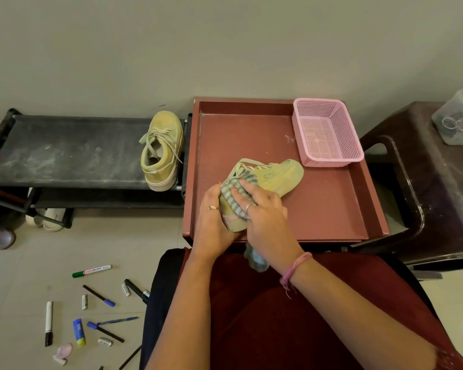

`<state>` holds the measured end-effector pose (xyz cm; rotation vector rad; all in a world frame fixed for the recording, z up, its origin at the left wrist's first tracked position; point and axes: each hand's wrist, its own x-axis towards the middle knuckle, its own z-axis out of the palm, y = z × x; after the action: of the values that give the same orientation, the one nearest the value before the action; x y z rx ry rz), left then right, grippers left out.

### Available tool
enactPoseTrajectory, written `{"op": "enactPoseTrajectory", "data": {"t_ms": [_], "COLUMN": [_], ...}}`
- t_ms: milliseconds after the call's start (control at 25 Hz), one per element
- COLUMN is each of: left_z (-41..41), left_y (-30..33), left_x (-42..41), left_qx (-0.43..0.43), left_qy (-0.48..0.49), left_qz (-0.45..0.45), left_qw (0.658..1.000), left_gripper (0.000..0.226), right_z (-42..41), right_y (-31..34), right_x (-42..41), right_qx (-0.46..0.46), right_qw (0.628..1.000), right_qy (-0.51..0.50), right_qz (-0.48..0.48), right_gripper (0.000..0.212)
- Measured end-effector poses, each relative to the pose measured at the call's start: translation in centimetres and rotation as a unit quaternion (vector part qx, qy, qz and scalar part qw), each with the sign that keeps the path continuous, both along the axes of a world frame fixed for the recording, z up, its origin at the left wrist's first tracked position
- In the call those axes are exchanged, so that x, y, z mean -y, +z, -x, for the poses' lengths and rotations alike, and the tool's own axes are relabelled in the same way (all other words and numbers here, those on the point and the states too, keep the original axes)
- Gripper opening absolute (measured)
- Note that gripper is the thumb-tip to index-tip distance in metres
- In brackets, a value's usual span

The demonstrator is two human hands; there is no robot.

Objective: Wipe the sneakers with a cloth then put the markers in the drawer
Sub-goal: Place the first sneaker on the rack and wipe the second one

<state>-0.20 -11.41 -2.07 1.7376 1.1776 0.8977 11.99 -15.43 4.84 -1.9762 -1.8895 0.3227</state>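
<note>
A yellowish sneaker (281,177) lies on its side in the red open drawer (332,209). My left hand (214,222) grips its heel end. My right hand (262,214) presses a grey-and-white striped cloth (233,193) onto the sneaker's ankle part; a loose end of the cloth hangs below my wrist. The second sneaker (162,150) stands upright on the black shoe rack (64,150) to the left. Several markers lie scattered on the floor at the lower left, among them a green one (91,271), a white and black one (48,323) and a blue-capped one (99,296).
A pink mesh basket (326,132) sits in the drawer's far right corner. A dark plastic stool (425,188) with a clear container (457,118) stands to the right. A glue stick (78,332), pens and small items lie among the markers. Shoes rest under the rack.
</note>
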Motion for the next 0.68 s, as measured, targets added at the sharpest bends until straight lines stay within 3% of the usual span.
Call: {"op": "enactPoseTrajectory", "data": {"t_ms": [160,320,440,560,680], "left_z": [-0.1,-0.5,-0.6,-0.5,-0.4], "left_y": [0.3,0.3,0.3,0.3,0.2], "left_x": [0.0,0.3,0.3,0.4,0.3], "left_qx": [-0.006,-0.014,-0.019,-0.013,-0.013], "left_qy": [0.011,0.002,-0.008,-0.008,0.004], "left_qz": [-0.014,-0.066,-0.076,-0.081,-0.068], "left_qw": [1.0,0.998,0.997,0.997,0.998], "left_gripper": [0.09,0.086,0.085,0.081,0.079], "right_z": [-1.7,-4.4,-4.0,-2.1,-1.3], "right_y": [-1.2,-0.5,0.0,-0.4,-1.6], "right_x": [-1.5,-6.6,-6.7,-3.2,0.5], "right_qx": [0.071,0.093,0.093,0.001,-0.034], "right_qw": [0.996,0.991,0.989,0.996,0.998], "right_qy": [0.041,-0.024,-0.057,-0.075,-0.018], "right_qz": [-0.023,0.092,0.101,0.039,-0.057], "right_gripper": [0.046,0.053,0.056,0.058,0.048]}}
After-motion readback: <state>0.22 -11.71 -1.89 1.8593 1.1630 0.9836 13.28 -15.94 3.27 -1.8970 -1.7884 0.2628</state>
